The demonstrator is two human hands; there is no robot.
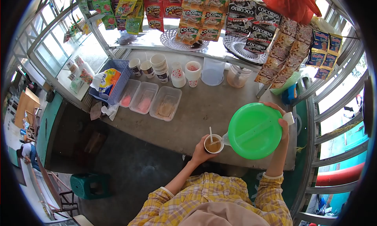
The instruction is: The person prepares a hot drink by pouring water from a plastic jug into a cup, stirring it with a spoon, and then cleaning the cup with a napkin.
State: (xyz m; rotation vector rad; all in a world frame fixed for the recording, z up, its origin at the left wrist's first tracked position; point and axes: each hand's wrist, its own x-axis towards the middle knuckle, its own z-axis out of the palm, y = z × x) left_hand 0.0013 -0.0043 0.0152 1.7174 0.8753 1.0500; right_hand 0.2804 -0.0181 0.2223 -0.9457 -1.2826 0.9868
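My left hand (202,152) is wrapped round a paper cup (220,147) near the front edge of the counter. Brown liquid (213,146) fills much of the cup, and a thin white spoon or stirrer (211,132) stands up out of it. On the other side, my right hand (282,122) grips a pitcher with a round green lid (253,131). The pitcher is tilted left, its clear spout (225,139) at the cup's rim. The pitcher's body is mostly hidden beneath the lid.
Clear plastic tubs (165,104) with pink and brown remains sit on the counter (204,108). Behind them are stacked paper cups (160,68), a clear container (212,72) and a blue basket (125,73). Drink sachets (202,15) hang above. A green stool (90,185) stands lower left.
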